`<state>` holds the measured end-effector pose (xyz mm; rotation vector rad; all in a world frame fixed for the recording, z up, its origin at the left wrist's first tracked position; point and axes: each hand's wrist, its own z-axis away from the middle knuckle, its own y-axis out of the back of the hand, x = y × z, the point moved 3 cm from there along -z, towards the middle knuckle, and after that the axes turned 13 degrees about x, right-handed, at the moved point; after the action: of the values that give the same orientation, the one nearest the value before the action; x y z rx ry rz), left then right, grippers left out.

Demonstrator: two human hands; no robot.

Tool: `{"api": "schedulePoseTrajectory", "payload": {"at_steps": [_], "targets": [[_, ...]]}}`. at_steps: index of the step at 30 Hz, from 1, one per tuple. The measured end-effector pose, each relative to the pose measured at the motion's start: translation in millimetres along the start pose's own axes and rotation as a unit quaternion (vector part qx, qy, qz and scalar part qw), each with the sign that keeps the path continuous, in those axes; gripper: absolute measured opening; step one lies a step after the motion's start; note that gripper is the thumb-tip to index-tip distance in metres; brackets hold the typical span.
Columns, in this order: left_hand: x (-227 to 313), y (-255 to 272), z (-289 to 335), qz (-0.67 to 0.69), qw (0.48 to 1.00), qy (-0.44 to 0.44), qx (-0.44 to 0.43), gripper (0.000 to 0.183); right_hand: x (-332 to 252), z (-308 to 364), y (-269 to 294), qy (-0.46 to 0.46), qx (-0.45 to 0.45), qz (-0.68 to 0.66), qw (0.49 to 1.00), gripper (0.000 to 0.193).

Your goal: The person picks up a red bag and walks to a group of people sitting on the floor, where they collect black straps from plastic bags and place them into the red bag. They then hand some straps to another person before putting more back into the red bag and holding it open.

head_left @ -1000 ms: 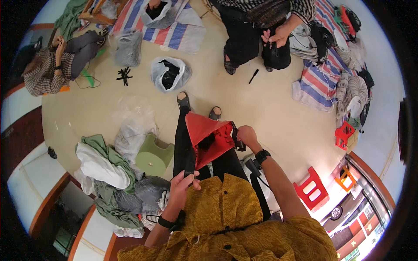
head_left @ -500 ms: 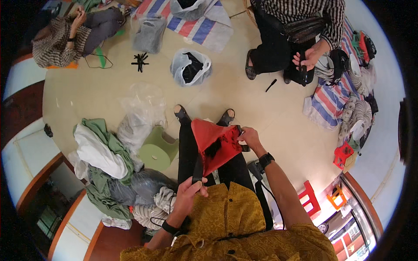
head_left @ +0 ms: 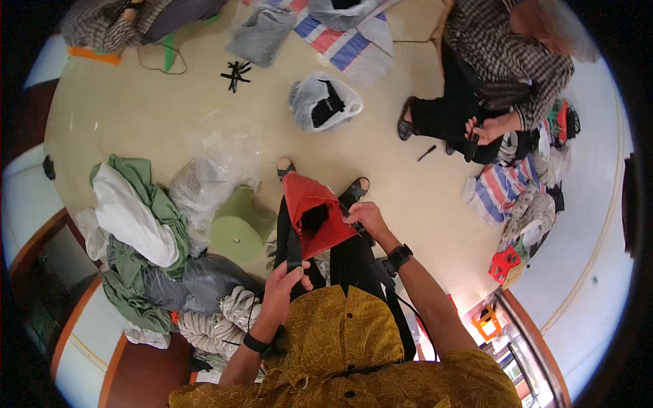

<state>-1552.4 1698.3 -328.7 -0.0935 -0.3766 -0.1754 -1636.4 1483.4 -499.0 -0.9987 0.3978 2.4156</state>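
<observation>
**Red bag held open over the lap**

Since a second ago the left hand (head_left: 284, 289) has come up to close on the black strap (head_left: 294, 248). Right hand (head_left: 366, 216) pinches the red bag (head_left: 314, 216) at its rim, over the knees. One-sided grips could let the mouth sag shut, or the strap slip free.
</observation>
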Motion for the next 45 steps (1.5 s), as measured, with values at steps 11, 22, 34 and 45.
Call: {"api": "schedulePoseTrajectory", "payload": {"at_steps": [11,22,34,45], "targets": [[-17,-12,-107,-0.204,0.975,-0.062,-0.070,0.038,-38,14,-93,-0.222,-0.102,-0.164,0.956,0.022],[1,-101,-182,-0.473,0.780,-0.394,-0.111,0.017,2,7,10,-0.170,0.111,-0.263,0.943,0.024],[39,-125,-402,-0.570,0.719,-0.379,0.120,0.023,104,57,140,-0.213,0.295,-0.154,0.919,0.028],[40,-189,-524,-0.745,0.489,-0.423,0.166,0.038,224,153,172,-0.345,0.367,-0.116,0.856,0.027]]}}
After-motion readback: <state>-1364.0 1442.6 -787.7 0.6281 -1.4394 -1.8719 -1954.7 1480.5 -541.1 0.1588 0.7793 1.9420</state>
